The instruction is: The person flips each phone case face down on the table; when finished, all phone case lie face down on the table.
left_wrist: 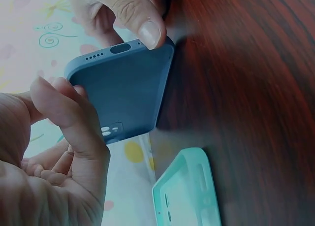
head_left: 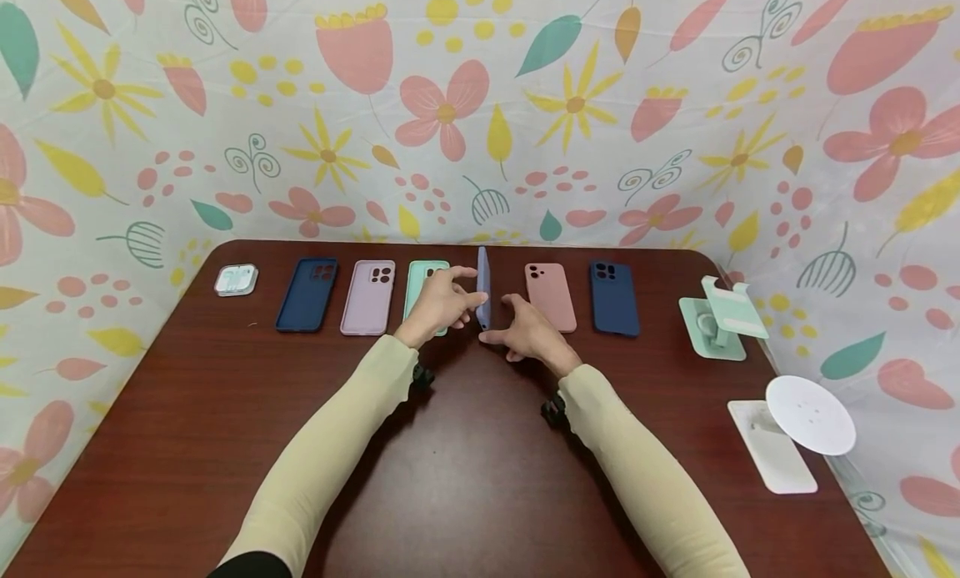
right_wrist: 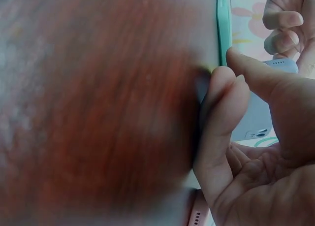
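A blue-grey phone case (head_left: 483, 286) stands upright on its long edge between the hands. In the left wrist view, its hollow inside (left_wrist: 129, 90) shows, with the camera cutout at the far end. My left hand (head_left: 437, 304) holds its upper edge between thumb and fingers. At the near lower corner, my right hand (head_left: 534, 332) pinches the case, with the thumb (left_wrist: 149, 34) on the rim. The right wrist view shows part of the case (right_wrist: 258, 115) behind the right hand, which hides the rest. A mint phone case (head_left: 415, 288) lies beside the left hand, partly covered by it.
A pink case (head_left: 551, 299) and a blue case (head_left: 615, 301) lie at right; lilac (head_left: 367, 299) and navy cases (head_left: 306, 299) lie at left. A small clear box (head_left: 236, 280) sits far left. Mint (head_left: 712, 319) and white stands (head_left: 772, 449) occupy the right edge. A floral cloth (head_left: 450, 178) hangs behind.
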Action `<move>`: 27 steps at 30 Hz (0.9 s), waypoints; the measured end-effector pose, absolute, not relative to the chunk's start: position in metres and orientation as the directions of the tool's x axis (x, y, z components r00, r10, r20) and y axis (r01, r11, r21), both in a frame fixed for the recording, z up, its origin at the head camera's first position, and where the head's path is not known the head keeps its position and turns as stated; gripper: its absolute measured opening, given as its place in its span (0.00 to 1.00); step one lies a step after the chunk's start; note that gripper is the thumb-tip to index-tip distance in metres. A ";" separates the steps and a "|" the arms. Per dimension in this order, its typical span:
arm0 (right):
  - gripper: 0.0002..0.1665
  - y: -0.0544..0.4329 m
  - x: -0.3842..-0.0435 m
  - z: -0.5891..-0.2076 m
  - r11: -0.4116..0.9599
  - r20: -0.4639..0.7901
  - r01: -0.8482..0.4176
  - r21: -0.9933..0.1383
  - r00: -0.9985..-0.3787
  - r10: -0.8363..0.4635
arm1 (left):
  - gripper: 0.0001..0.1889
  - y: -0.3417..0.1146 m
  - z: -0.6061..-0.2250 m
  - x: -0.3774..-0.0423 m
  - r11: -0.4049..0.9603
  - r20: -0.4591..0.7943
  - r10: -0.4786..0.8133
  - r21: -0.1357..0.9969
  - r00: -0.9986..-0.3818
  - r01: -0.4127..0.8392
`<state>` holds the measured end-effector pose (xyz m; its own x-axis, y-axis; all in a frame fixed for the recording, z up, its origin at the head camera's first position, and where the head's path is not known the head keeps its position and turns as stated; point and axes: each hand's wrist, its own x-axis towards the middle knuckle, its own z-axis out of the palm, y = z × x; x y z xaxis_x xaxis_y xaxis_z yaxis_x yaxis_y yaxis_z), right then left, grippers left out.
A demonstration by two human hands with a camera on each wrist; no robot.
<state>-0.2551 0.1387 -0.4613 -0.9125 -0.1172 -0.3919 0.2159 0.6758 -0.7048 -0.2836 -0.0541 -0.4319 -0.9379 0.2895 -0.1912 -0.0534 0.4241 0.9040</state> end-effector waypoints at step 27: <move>0.57 0.142 -0.253 -0.464 0.649 -0.397 0.252 -0.718 -0.914 -0.085 | 0.43 -0.050 -0.441 -0.277 0.674 -0.222 0.279 0.738 -0.934 0.026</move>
